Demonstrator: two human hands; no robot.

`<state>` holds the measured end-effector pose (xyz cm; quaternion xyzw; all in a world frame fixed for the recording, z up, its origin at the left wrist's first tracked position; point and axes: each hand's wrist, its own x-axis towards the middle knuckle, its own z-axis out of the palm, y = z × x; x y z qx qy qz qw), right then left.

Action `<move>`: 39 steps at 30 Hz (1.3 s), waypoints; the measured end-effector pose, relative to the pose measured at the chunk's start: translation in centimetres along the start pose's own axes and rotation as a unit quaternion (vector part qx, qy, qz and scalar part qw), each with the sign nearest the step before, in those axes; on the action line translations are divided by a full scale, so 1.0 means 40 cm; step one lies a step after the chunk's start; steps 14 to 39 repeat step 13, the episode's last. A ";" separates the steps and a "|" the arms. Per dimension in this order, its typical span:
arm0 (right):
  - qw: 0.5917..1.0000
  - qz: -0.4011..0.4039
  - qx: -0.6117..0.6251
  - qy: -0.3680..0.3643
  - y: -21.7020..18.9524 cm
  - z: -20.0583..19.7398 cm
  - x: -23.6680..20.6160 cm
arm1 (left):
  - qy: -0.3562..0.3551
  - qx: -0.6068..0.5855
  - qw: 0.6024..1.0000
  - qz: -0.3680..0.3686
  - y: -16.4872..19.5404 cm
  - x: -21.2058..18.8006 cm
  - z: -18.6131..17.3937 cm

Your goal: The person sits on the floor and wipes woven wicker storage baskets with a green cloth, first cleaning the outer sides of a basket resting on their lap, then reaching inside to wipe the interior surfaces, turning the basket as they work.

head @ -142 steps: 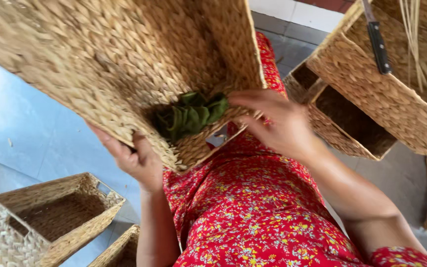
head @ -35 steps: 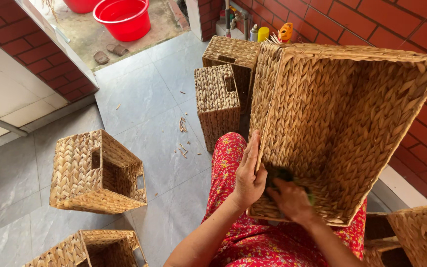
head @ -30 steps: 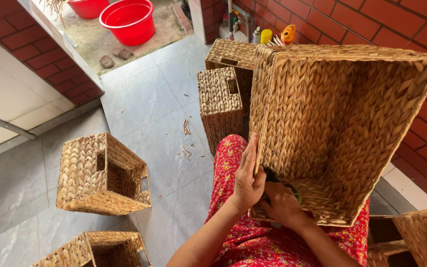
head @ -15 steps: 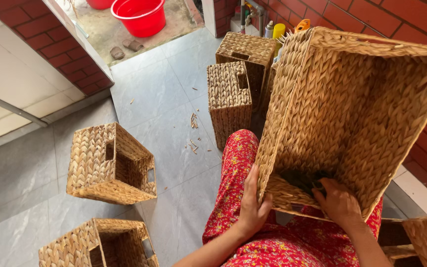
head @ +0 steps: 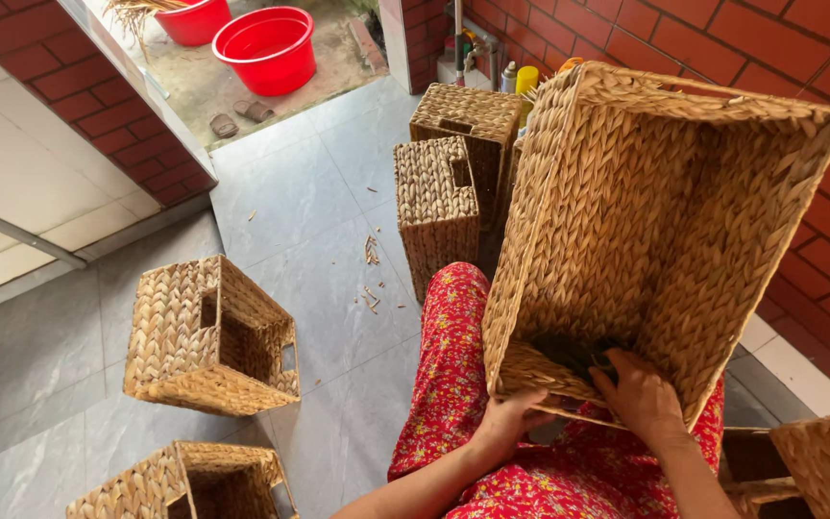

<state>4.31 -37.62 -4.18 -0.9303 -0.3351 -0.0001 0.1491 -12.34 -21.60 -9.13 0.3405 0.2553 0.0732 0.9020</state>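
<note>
While the person sits on the grey tiled floor in a red flowered garment, a large woven basket rests on the lap, tipped up on one end. Its long axis runs from the lap up and away toward the brick wall, and its open mouth faces up toward the head camera, so the whole inside shows. The low end sits right at the knees; the far rim stands highest, close to the wall.

The left hand grips the lower near rim, fingers curled around the edge from underneath. The right hand reaches inside the low end, its fingers bent down onto something dark against the bottom wall (whether they actually pinch it I cannot tell, it is too shadowed).

Two taller baskets stand upright just beyond the knees, touching each other. Another, lying on its side, is well apart to the left, with one more near the bottom edge. Two red tubs sit outside on the rough ground, sandals near them.
</note>
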 end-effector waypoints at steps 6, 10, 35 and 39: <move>0.991 0.076 0.110 -0.029 -0.015 -0.022 -0.007 | 0.001 -0.041 0.999 0.006 0.121 0.004 0.059; 0.950 0.078 0.303 -0.016 -0.035 -0.126 -0.022 | 0.058 0.044 0.997 -0.023 0.238 -0.013 0.088; 0.872 0.104 0.478 0.007 -0.071 -0.235 -0.028 | -0.029 0.127 0.991 0.038 0.353 -0.032 0.054; 0.872 0.104 0.478 0.007 -0.071 -0.235 -0.028 | -0.029 0.127 0.991 0.038 0.353 -0.032 0.054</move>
